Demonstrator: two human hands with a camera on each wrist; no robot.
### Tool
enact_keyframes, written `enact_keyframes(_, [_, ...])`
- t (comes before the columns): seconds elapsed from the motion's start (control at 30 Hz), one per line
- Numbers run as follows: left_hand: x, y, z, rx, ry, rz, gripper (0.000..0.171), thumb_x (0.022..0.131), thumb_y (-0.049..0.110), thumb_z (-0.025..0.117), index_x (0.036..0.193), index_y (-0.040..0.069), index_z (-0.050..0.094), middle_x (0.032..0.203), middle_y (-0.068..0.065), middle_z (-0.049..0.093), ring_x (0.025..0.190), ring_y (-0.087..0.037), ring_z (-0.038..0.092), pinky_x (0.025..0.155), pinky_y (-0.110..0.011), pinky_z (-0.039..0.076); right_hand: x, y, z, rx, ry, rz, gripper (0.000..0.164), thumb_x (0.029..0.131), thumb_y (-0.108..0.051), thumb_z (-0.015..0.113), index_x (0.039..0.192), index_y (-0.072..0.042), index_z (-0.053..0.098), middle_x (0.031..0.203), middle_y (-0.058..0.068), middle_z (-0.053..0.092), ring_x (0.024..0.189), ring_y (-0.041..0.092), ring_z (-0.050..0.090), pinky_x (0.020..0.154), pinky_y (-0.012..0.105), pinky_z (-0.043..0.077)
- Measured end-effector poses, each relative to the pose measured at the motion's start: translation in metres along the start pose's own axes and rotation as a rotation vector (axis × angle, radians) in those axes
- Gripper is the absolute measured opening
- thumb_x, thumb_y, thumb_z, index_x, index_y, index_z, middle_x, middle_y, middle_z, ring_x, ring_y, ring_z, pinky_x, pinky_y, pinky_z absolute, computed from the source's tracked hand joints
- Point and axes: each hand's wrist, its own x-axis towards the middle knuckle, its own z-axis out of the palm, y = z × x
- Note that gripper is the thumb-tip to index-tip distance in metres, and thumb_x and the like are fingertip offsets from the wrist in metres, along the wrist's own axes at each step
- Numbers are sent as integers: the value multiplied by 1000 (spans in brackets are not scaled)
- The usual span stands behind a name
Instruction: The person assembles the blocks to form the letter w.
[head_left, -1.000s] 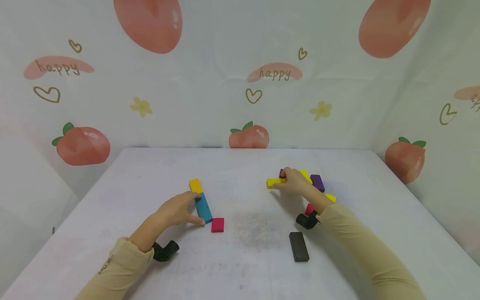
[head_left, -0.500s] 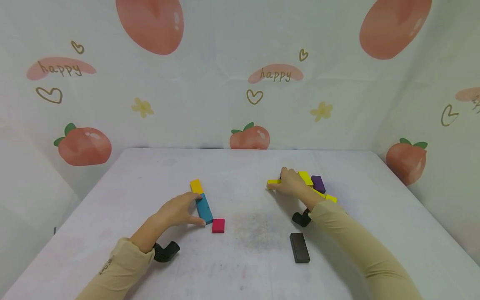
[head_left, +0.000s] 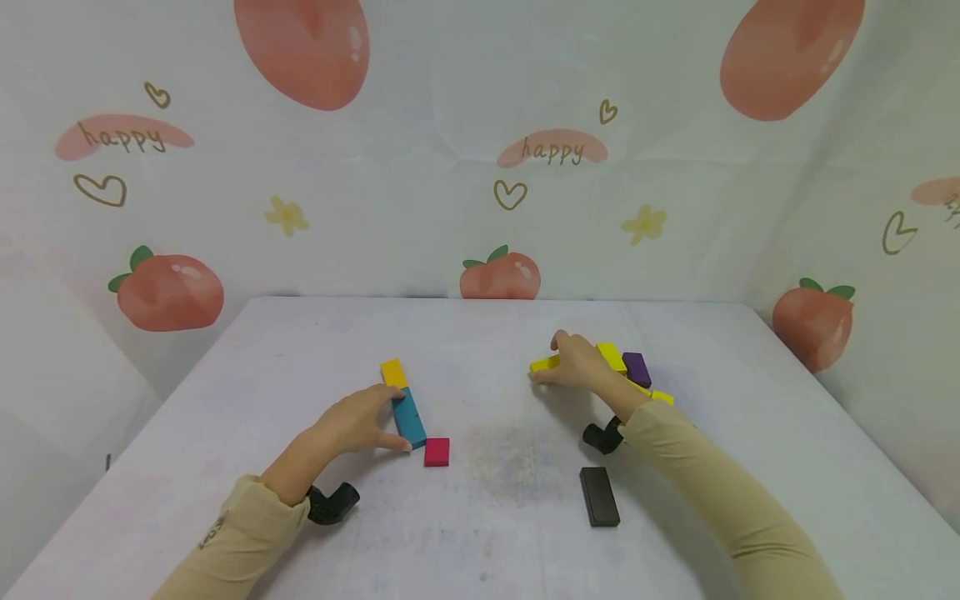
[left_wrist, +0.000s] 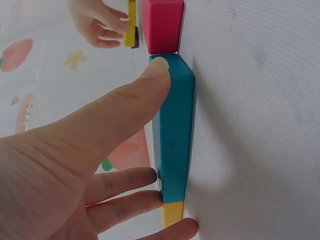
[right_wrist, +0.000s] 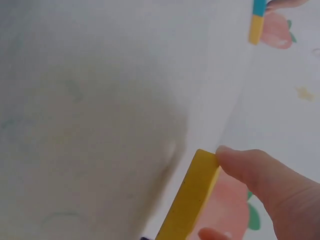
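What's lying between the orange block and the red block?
The blue block, one end against the orange block; the left wrist view shows it.

My left hand (head_left: 358, 422) and right hand (head_left: 577, 364) are bare. My beige left sleeve (head_left: 243, 521), lower left of the frame, bears a dark marking (head_left: 212, 531); my beige right sleeve (head_left: 720, 483) is creased. A black camera (head_left: 335, 505) sits at each wrist.

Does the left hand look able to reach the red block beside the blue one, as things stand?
Probably yes: the left hand has its thumb by the end of the blue block nearest the red block, whose top is uncovered, and nothing seems to bar the way.
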Motion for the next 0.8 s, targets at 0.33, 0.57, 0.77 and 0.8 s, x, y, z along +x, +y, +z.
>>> enact_keyframes(0.33, [0,1,0,0,-2,-7,80,72,40,78,132,-2,46,139,-24,46,126,-40,44,105,-54,39,-11,-22,-1,67,-19,-151,60,78,-29,74,123,4,52,121,20,57,105,29,54,97,41,49])
enact_keyframes(0.57, [1,-1,0,-12,-1,-9,80,72,39,78,133,-2,46,139,-24,45,128,-41,43,106,-54,38,-19,-38,2,116,-21,-283,55,78,-24,75,122,3,57,119,19,58,105,29,54,96,40,51])
enact_keyframes(0.77, [2,-2,0,-16,-1,-12,80,73,39,78,133,-2,46,140,-24,45,127,-41,43,105,-55,38,-22,-49,5,163,-47,-355,51,78,-23,75,120,1,59,114,16,58,102,28,54,90,37,53])
enact_keyframes(0.8, [2,-2,0,-14,-1,-12,80,73,39,78,133,-2,46,140,-24,45,127,-41,43,105,-55,38,-23,-50,6,169,-54,-364,51,78,-22,75,120,1,59,114,16,59,102,28,54,89,37,53])
